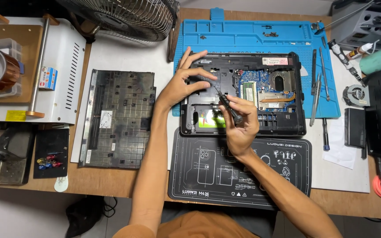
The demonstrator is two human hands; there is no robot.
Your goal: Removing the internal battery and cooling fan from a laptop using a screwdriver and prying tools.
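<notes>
Fingers of the right hand (240, 125) are curled closed around the dark handle of a screwdriver (228, 105), its thin tip slanting up and left onto the inside of the opened laptop (243, 99). The left hand (182, 83) has its fingers spread wide, fingertips resting on the laptop's upper left part, just left of the screwdriver tip. The laptop lies half on a blue mat (243, 33) and half on a black mat (239, 176) on the counter (93, 180); its removed bottom cover (117, 118) lies well to the left.
</notes>
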